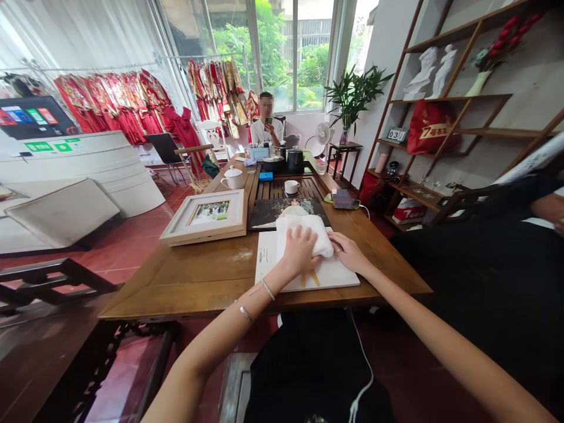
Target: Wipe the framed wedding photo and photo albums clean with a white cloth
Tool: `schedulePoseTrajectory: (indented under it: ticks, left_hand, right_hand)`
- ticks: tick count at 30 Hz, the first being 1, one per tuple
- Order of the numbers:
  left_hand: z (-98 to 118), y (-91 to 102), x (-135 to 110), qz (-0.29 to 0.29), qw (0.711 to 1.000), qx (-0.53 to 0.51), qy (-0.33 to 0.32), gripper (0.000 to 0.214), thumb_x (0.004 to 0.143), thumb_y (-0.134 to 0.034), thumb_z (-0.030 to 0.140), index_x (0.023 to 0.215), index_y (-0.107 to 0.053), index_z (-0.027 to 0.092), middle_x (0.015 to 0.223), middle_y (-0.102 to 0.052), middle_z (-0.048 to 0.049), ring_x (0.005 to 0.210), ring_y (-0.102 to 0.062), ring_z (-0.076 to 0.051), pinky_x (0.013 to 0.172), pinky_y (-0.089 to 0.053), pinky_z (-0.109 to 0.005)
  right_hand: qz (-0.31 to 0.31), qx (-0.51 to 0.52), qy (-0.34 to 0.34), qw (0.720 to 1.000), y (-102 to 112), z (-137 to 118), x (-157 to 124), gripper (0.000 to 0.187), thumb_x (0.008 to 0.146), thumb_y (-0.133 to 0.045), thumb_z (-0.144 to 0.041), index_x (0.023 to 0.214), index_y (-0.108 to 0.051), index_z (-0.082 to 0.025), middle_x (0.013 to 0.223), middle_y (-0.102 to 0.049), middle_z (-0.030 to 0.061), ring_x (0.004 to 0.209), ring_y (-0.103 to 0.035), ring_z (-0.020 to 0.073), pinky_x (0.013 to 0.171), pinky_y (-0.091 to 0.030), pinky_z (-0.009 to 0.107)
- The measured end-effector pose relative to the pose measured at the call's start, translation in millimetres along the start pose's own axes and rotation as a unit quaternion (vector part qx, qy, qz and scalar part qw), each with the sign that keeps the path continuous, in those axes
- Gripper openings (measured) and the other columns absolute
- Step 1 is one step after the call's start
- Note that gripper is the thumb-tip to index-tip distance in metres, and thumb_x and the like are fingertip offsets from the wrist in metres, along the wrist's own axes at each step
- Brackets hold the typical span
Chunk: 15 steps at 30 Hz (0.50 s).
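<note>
My left hand point(300, 247) lies on top of a folded white cloth point(324, 234), fingers spread over it. At the cloth's right edge, my right hand point(346, 251) has its fingers curled against it; a small dark spot shows beneath them, too hidden to name. Under the cloth is a white board or booklet point(339, 279) with small print and yellow marks, flat near the table's front edge. Just behind, a dark photo panel point(267, 214) with pictured figures is partly covered by the cloth.
Left on the wooden table point(198, 273) are stacked white photo frames point(176, 226). A lidded white cup point(232, 176), slatted tea tray point(264, 189), small white cup point(291, 187) and phone-like device point(346, 200) stand farther back. A person point(267, 126) sits opposite; another person's dark clothing point(476, 264) is at right.
</note>
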<state>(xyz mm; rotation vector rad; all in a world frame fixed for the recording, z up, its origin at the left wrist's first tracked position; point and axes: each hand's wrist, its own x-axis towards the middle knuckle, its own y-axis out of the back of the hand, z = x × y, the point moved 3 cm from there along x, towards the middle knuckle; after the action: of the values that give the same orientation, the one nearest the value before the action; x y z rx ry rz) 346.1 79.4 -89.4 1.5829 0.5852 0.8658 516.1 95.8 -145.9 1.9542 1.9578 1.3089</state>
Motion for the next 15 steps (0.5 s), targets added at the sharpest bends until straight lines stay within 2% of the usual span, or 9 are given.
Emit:
schedulePoseTrajectory:
  ticks: [7,10,13,15]
  left_hand:
    - [43.7,9.9,-48.9,0.005,1.000,-0.011,-0.016,0.061,0.083,-0.057,0.045,0.133,-0.044,0.014,0.141,-0.044,-0.0166,0.132,-0.032,-0.040,0.107,-0.025,-0.060]
    - [60.7,13.5,-75.9,-0.007,0.999,-0.015,-0.028,0.067,0.081,-0.058,0.045,0.138,-0.040,0.014,0.144,-0.040,-0.0180,0.134,-0.029,-0.041,0.108,-0.024,-0.061]
    - [66.9,17.7,-97.9,-0.013,0.999,-0.026,-0.039,0.072,0.080,-0.059,0.043,0.141,-0.035,0.013,0.146,-0.038,-0.0167,0.136,-0.027,-0.039,0.110,-0.024,-0.058]
    - [65.1,21.3,-103.3,-0.016,0.999,-0.038,-0.030,0.069,0.081,-0.058,0.040,0.141,-0.036,0.015,0.147,-0.038,-0.0137,0.136,-0.029,-0.036,0.110,-0.027,-0.055]
  right_hand:
    - [-0.010,0.016,-0.001,1.000,1.9,-3.2,-0.7,0.041,0.074,-0.050,-0.012,0.109,-0.068,-0.022,0.120,-0.066,0.0086,0.113,-0.060,0.0252,0.098,-0.047,0.041]
    - [-0.014,0.016,-0.004,1.000,2.6,0.0,-0.3,0.038,0.074,-0.051,-0.013,0.106,-0.069,-0.022,0.120,-0.066,0.0087,0.115,-0.060,0.0252,0.101,-0.045,0.043]
    - [-0.003,0.010,-0.006,1.000,1.5,4.1,0.2,0.031,0.081,-0.048,-0.018,0.103,-0.070,-0.020,0.120,-0.066,0.0111,0.114,-0.060,0.0252,0.102,-0.044,0.045]
    - [0.005,0.002,-0.009,1.000,0.1,6.2,0.2,0.030,0.085,-0.045,-0.022,0.103,-0.069,-0.020,0.119,-0.066,0.0121,0.114,-0.060,0.0254,0.102,-0.044,0.046]
